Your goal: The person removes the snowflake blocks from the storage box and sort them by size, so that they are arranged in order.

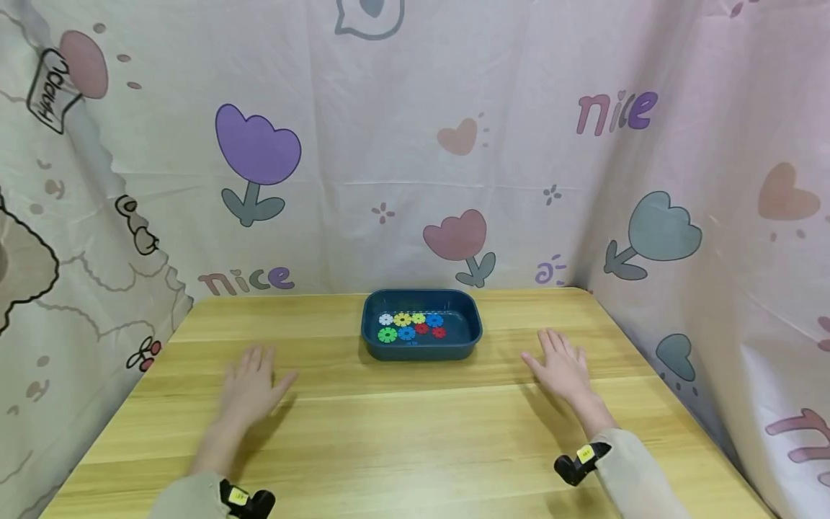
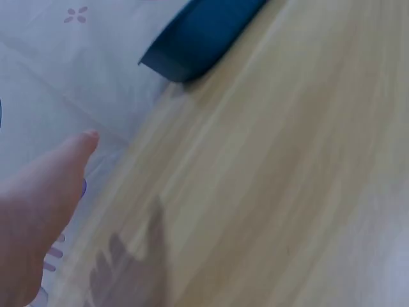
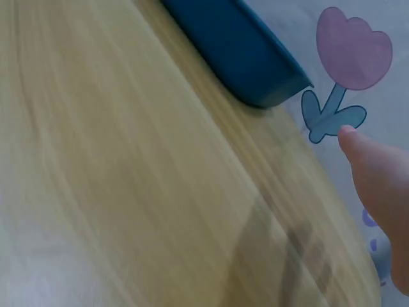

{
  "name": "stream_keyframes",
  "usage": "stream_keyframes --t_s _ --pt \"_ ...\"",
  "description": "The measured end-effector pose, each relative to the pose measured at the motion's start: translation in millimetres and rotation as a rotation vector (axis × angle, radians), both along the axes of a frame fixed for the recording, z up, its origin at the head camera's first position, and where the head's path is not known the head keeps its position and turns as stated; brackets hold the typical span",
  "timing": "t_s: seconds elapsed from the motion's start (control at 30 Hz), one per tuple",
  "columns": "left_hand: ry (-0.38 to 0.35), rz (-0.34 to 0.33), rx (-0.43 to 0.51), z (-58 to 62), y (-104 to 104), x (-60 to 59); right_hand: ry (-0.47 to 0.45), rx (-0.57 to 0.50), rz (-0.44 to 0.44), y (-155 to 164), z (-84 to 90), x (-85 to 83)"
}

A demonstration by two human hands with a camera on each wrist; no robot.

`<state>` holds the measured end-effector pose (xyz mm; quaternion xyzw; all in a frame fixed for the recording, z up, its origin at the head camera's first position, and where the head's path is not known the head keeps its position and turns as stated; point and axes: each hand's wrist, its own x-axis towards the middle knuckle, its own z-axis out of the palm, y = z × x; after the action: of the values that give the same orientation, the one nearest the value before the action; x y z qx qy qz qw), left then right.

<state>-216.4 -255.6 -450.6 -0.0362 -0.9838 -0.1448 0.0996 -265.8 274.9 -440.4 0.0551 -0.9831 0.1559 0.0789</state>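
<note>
A dark blue rectangular tray (image 1: pixel 421 354) stands at the back middle of the table. Inside it lie several small flower-shaped plastic pieces, among them a green piece (image 1: pixel 387 334), a yellow piece (image 1: pixel 402 319), a white piece (image 1: pixel 385 319) and a red piece (image 1: pixel 439 332). To the left of the tray my left hand (image 1: pixel 249 389) is over the table with fingers spread, holding nothing. My right hand (image 1: pixel 563 367) is to the right of it, fingers also spread, holding nothing. Each wrist view shows part of a hand, its shadow and one end of the tray (image 2: pixel 198 41).
The light wooden table (image 1: pixel 415 432) reaches back to a printed curtain (image 1: pixel 363 144) with flowers and hearts. The curtain also runs along the left and right sides. Each sleeve bears a small black camera, such as the right camera (image 1: pixel 577 467).
</note>
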Motion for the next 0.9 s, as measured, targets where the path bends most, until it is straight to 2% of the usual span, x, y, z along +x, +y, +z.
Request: stream_keyframes --t_s 0.13,0.23,0.33,0.43,0.63,0.9 --pt "-0.006 -0.018 0.15 5.8 14.2 -14.6 0.01 -0.174 0.027 -7.0 5.6 -5.0" --pt "-0.07 -0.029 0.374 10.3 27.4 -24.9 -0.028 -0.349 0.068 -14.9 9.9 -10.5" --pt "-0.154 -0.005 0.61 13.9 43.0 -32.9 -0.099 -0.487 0.091 -24.0 13.5 -16.4" --pt "-0.184 0.014 0.754 13.9 58.3 -41.2 -0.151 -0.583 0.092 -33.3 15.7 -23.1" --pt "-0.178 0.006 0.907 10.2 86.3 -56.9 -0.214 -0.735 0.1 -49.9 12.1 -36.6" --pt "-0.218 0.014 1.011 1.9 112.9 -71.4 -0.256 -0.775 0.113 -73.9 2.5 -47.2"
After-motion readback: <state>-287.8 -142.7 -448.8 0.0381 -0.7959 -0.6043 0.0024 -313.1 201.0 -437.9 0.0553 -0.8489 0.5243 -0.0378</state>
